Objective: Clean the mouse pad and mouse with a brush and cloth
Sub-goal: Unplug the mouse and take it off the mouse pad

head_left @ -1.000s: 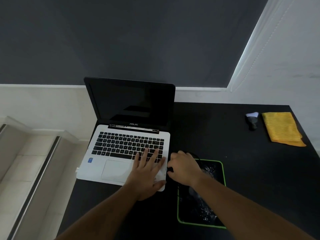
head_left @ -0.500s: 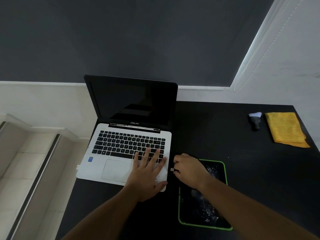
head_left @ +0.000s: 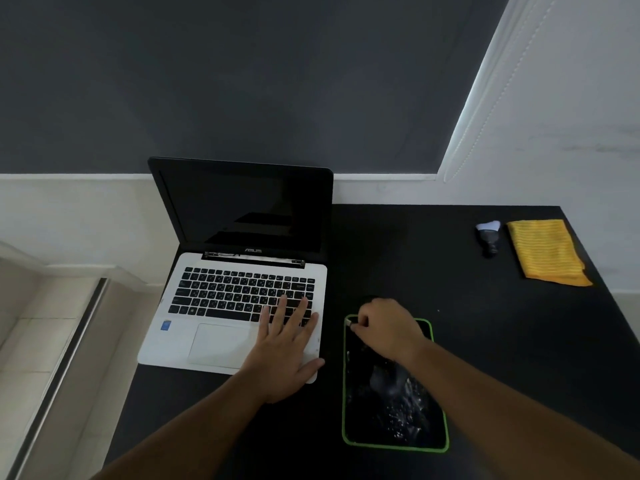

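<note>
A black mouse pad with a green edge lies on the black table, right of the laptop. A dark mouse sits on the pad, partly under my right forearm. My right hand is over the pad's far end and pinches a small USB plug of the mouse cable. My left hand lies flat with spread fingers on the laptop's right palm rest and keys. A small brush and a folded yellow cloth lie at the table's far right.
The open white laptop with a dark screen stands at the table's left. The table's right edge runs just past the cloth. A tiled floor and a step lie to the left.
My right hand has pulled the USB plug away from the laptop's right side and moved rightward over the pad. My left hand has stayed flat on the laptop.
</note>
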Demonstrator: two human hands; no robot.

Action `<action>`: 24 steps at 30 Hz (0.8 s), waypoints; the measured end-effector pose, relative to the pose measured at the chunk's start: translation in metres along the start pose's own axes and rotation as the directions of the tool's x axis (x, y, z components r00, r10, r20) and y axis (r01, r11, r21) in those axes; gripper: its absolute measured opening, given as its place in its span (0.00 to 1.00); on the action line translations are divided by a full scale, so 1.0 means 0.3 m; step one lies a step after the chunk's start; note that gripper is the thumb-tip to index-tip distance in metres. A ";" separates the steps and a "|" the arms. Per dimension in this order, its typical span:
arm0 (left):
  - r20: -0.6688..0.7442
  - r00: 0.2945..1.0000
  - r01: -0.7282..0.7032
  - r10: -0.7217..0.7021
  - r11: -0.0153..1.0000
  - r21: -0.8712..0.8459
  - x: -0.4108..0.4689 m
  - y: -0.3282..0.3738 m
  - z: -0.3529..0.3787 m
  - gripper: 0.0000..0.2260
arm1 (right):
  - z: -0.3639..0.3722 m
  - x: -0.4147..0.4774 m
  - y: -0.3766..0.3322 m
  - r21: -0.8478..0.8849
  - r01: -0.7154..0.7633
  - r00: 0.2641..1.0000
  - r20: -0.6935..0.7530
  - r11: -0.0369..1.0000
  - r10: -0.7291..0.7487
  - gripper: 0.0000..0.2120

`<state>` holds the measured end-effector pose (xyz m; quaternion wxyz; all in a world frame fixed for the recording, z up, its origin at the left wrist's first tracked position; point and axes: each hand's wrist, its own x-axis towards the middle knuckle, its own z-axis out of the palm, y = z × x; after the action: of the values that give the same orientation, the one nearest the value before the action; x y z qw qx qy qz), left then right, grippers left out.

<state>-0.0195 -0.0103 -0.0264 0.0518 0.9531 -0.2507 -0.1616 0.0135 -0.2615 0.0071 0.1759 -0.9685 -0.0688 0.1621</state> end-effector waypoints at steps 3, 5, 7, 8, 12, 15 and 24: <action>-0.111 0.994 0.003 -0.019 0.990 -0.141 0.013 0.067 -0.024 0.32 | -0.011 -0.002 0.040 0.019 -0.050 0.998 0.030 0.999 0.050 0.15; -0.179 0.984 -0.030 -0.011 0.975 -0.222 0.027 0.119 -0.037 0.27 | -0.016 -0.004 0.058 0.077 -0.043 0.997 0.061 0.996 0.038 0.14; -0.221 0.975 -0.061 -0.013 0.944 -0.323 0.039 0.171 -0.050 0.21 | -0.030 -0.013 0.072 0.207 -0.043 0.998 0.061 0.977 0.031 0.11; -0.220 0.975 -0.054 -0.033 0.924 -0.378 0.045 0.197 -0.058 0.18 | -0.038 -0.019 0.082 0.278 -0.047 0.998 0.042 0.959 0.037 0.10; -0.047 0.965 0.180 -0.259 0.781 -0.598 0.065 0.282 -0.089 0.11 | -0.092 -0.055 0.149 0.439 -0.091 0.988 -0.072 0.894 0.136 0.06; 0.231 0.892 0.436 -0.388 0.603 -0.668 0.084 0.306 -0.118 0.10 | -0.126 -0.078 0.230 0.318 -0.250 0.961 -0.036 0.914 0.276 0.07; 0.419 0.756 0.612 -0.503 0.318 -0.724 0.158 0.316 -0.101 0.11 | -0.039 -0.175 0.330 0.132 -0.491 0.871 0.065 0.861 0.486 0.21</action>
<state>-0.0142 -0.1156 0.0059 0.4214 0.8242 0.1986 -0.3220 -0.0243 -0.3671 -0.0031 0.1975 -0.9366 0.1881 0.2200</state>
